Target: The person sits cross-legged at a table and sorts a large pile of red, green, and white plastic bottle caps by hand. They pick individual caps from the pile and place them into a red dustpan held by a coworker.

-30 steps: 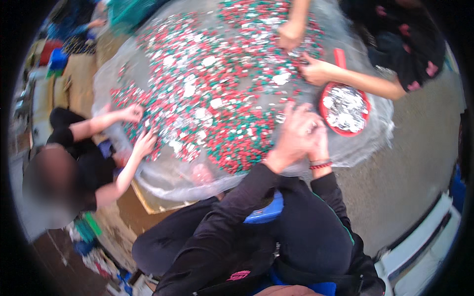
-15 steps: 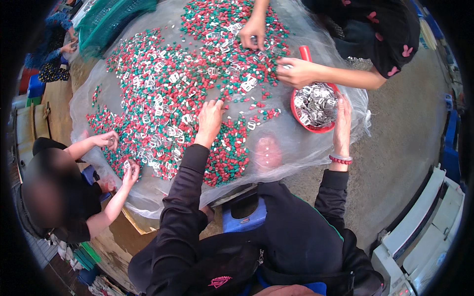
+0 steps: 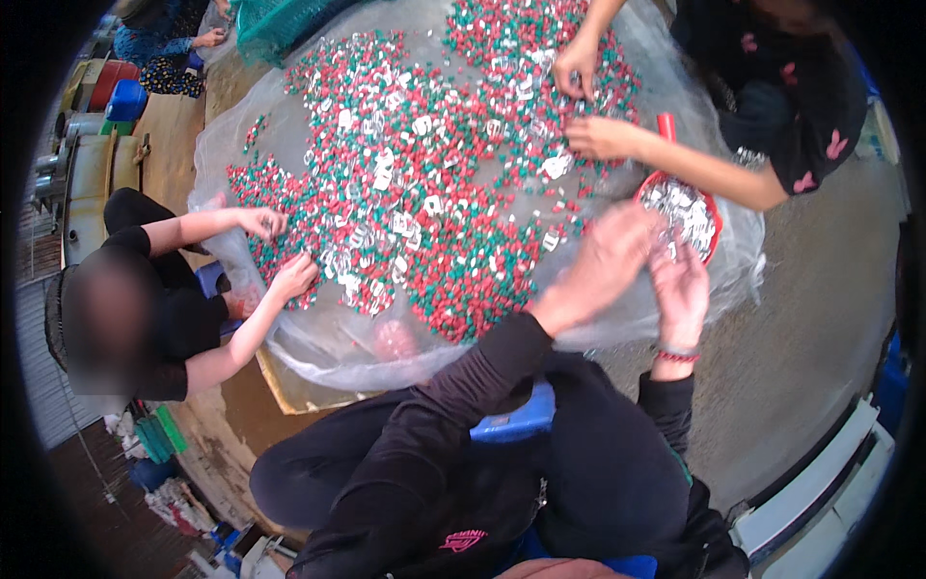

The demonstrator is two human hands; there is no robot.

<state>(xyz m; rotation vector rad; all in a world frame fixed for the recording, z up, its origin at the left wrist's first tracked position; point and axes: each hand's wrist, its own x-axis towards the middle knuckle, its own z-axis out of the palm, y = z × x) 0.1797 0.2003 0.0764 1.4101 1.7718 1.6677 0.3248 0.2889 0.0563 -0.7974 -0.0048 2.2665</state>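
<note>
My left hand (image 3: 608, 262) is over the near left rim of a red plastic scoop (image 3: 712, 253) filled with silver metal buckles (image 3: 685, 214). Motion smears its fingers. Close beside it, my right hand (image 3: 681, 289) has its fingers bent together at the scoop's near edge. A small shiny piece seems to be at those fingertips, too blurred to name. Red, green and white pellets (image 3: 473, 280) cover much of the sheeted table to my left, with more flat metal buckles (image 3: 405, 227) scattered among them.
Clear plastic sheeting (image 3: 318, 352) covers the table. At the left, a co-worker's hands (image 3: 280, 251) are among the pellets; at the far right, another's hands (image 3: 593, 106) are too. Green mesh (image 3: 280, 29) lies at the back. A blue stool (image 3: 521, 415) stands below the table's edge.
My left hand has moved right, from the pellets to the scoop. My right hand has left the scoop's side, and its fingers have curled in. The view has shifted, too.
</note>
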